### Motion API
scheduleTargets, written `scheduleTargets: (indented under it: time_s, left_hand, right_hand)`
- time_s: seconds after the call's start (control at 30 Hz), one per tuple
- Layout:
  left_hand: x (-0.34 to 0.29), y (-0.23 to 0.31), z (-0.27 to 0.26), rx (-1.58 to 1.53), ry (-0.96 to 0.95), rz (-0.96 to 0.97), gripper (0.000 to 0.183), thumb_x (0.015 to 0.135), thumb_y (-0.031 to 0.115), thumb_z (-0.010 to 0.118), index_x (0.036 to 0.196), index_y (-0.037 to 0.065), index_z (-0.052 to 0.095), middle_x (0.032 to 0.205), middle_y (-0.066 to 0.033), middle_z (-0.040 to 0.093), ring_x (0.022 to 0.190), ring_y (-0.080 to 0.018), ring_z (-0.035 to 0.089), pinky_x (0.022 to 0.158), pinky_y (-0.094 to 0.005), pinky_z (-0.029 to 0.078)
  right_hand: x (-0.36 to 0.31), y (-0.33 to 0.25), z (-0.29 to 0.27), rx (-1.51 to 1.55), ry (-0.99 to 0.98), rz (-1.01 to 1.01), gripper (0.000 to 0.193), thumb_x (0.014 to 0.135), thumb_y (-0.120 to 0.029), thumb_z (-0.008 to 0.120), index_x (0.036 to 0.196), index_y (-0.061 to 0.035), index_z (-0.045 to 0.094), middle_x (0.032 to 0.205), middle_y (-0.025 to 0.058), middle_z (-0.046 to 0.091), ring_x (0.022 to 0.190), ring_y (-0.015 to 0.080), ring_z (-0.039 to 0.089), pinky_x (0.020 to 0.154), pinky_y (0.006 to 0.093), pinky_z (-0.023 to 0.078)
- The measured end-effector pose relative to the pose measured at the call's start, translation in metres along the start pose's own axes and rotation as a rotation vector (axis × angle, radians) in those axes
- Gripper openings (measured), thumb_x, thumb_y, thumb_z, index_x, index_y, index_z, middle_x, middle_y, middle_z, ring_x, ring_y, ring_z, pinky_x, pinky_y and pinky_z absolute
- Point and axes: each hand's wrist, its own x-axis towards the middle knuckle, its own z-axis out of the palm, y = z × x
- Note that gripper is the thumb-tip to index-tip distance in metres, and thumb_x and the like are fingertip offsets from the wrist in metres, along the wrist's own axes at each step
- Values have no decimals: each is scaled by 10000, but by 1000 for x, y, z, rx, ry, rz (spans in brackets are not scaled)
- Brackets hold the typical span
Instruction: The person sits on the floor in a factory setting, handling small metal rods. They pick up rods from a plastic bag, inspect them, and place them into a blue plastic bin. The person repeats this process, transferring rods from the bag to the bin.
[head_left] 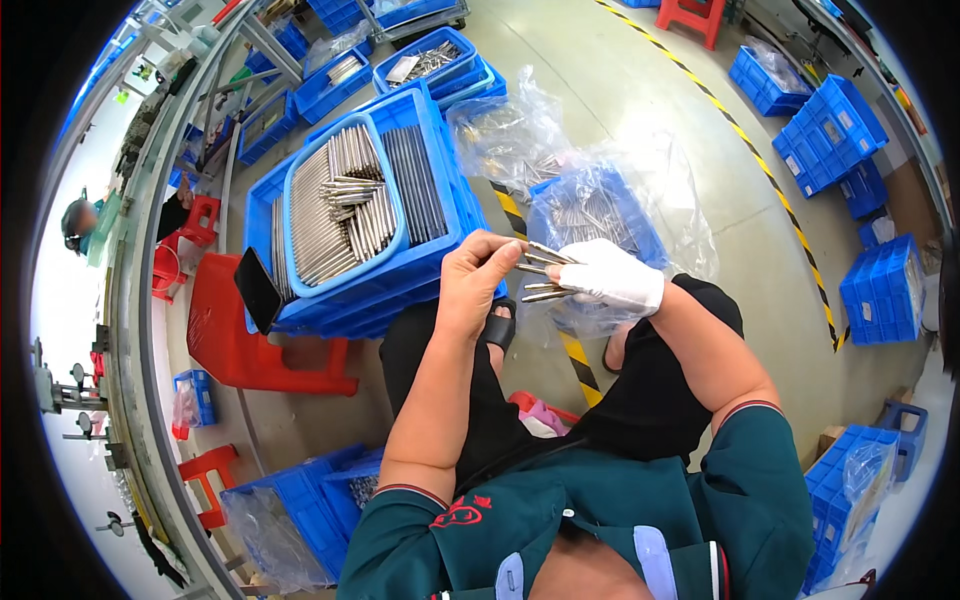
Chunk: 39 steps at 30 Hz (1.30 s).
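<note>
My right hand (612, 277), in a white glove, is closed around several slim, shiny metal rods (543, 291) that fan out toward the left. My bare left hand (474, 280) pinches the end of one of these rods between thumb and forefinger. Below and beyond the gloved hand, a blue crate (648, 222) lined with clear plastic holds many loose rods. To the left, a light-blue tray (402, 222) filled with neatly stacked rods rests on blue crates (452, 190). Darker rods (413, 180) lie in rows beside the tray.
A dark phone-like slab (258, 290) leans at the tray's left corner. A red stool (235, 335) stands next to the crates. Clear plastic bags (510, 125) spread over the floor beyond. More blue crates (828, 132) line the right side, past a yellow-black floor stripe (745, 130).
</note>
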Motion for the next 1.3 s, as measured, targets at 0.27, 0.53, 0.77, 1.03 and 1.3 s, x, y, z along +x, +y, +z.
scheduleTargets:
  time_s: [0.27, 0.53, 0.77, 1.03, 1.3]
  left_hand:
    - [-1, -3, 0, 106, -43, -8, 197, 795, 192, 733, 845, 7, 688, 775, 16, 500, 701, -73, 443, 611, -226, 344]
    - [0, -2, 3, 155, 51, 52, 174, 812, 166, 710, 828, -5, 679, 767, 0, 524, 715, -73, 458, 634, -224, 360]
    - [-1, 2, 4, 18, -15, -57, 133, 862, 148, 661, 856, 14, 662, 799, -8, 621, 746, -62, 502, 721, -229, 389]
    - [-2, -1, 0, -55, -113, -225, 127, 852, 140, 668, 844, 14, 661, 829, -38, 655, 779, -85, 562, 775, -256, 420]
    - [3, 0, 5, 45, 123, -96, 170, 897, 178, 616, 859, 14, 643, 756, -3, 590, 739, -97, 541, 713, -233, 409]
  right_hand:
    - [4, 0, 3, -294, 64, -69, 392, 877, -403, 564, 854, -17, 625, 674, 115, 566, 625, 209, 530, 602, 336, 424]
    - [6, 4, 5, -219, 75, -81, 355, 869, -362, 581, 799, -15, 604, 604, 41, 502, 581, 129, 462, 546, 300, 388]
    - [6, 8, 6, -231, -26, -68, 353, 869, -364, 593, 820, -15, 608, 622, 19, 509, 597, 109, 449, 542, 284, 380]
    - [6, 15, 10, -137, -26, -35, 346, 864, -360, 610, 823, -16, 608, 628, 17, 520, 604, 96, 448, 545, 283, 385]
    - [5, 10, 0, -169, -34, 18, 409, 866, -411, 582, 825, -4, 598, 657, 78, 518, 628, 150, 456, 587, 322, 402]
